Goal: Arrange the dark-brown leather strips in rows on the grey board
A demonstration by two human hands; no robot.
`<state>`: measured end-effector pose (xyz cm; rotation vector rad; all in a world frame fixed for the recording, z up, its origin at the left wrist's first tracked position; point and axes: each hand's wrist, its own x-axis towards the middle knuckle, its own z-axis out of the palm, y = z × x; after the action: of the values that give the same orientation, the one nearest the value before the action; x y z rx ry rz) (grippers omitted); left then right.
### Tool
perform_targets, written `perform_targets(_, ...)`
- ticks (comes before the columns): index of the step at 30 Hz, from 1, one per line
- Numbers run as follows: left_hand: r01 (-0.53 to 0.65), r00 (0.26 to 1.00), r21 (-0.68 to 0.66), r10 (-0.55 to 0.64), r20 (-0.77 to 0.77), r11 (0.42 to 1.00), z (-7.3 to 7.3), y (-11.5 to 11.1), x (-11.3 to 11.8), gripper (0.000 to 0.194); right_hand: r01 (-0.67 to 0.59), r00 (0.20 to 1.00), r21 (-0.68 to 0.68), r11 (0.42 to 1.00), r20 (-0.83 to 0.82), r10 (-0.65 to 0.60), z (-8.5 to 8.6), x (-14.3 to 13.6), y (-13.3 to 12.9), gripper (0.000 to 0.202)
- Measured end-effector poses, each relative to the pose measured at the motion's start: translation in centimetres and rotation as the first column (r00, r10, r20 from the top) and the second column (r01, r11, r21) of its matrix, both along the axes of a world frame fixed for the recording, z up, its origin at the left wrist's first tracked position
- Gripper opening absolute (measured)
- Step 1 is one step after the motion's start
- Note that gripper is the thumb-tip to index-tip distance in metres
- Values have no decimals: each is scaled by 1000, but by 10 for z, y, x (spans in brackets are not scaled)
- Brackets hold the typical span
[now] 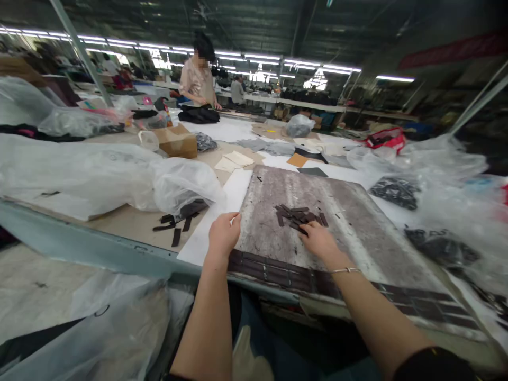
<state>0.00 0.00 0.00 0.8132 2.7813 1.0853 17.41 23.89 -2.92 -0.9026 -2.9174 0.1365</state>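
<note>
A small heap of dark fabric strips [297, 213] lies on a worn grey-brown board [293, 185]. My right hand [317, 238] is at the near edge of the heap, its thumb and fingers closed on one dark strip. At the board's left edge is my left hand [225, 231], fingers curled together; whatever they may hold is too small to make out. More dark strips [176, 237] are scattered to the left, beside a clear plastic bag [186, 182]. Dark strips in rows line the board's front edge.
Large plastic bags [79, 169] cover the table's left side. Behind them stands a cardboard box [177, 141]. Bags with dark pieces [397, 190] lie at the right. Across the table a person [197, 79] handles black cloth [199, 114].
</note>
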Motion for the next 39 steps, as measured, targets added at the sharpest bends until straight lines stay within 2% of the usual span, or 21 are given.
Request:
perform_targets(3,-21,1000,-84,23,18,996,-15,-9,-10,36,-12,1000,-19,1000,7,12,-6,1,7,30)
perform_targets(6,-1,1000,-101,4,31,995,-22,-14,-15,37,-47,998,-58,997,-40,45,-9,2,15,29)
perform_targets(11,77,989,-139,-57,138,987,-22,-14,-16,35,-4,1000,-107,994,-20,2,-11,0,27,36)
perform_targets(15,55,991,-125,-39,129,991,-23,-17,-17,35,-85,995,-34,996,48,87,-8,-3,34,29)
perform_targets(19,73,986,-109,-55,156,991,-25,-18,-16,34,-22,999,-36,999,23,23,-5,-2,32,20)
perform_targets(22,80,986,-67,-69,151,995,-26,-18,-15,33,-58,986,43,997,-152,63,0,0,14,17)
perform_targets(26,88,967,96,-108,233,992,-24,-16,-13,31,-216,870,238,947,-393,297,11,-2,-29,20)
perform_targets(28,103,916,252,-191,354,962,-21,-14,-9,40,-295,795,346,891,-429,429,16,-8,-51,17)
perform_targets(31,116,769,468,-378,516,876,-17,-9,-1,49,-389,713,420,820,-427,557,23,-20,-78,14)
perform_targets(33,107,680,562,-473,560,820,-15,-6,4,42,-431,696,407,805,-418,584,26,-29,-92,14)
perform_targets(35,69,642,622,-512,570,780,-15,-5,5,31,-464,696,344,816,-429,576,26,-36,-101,13)
perform_targets(37,23,667,644,-492,560,765,-18,-5,3,26,-495,704,214,842,-470,533,25,-42,-106,13)
perform_targets(39,21,720,633,-451,527,774,-21,-8,-2,24,-513,735,18,858,-508,450,22,-48,-107,21)
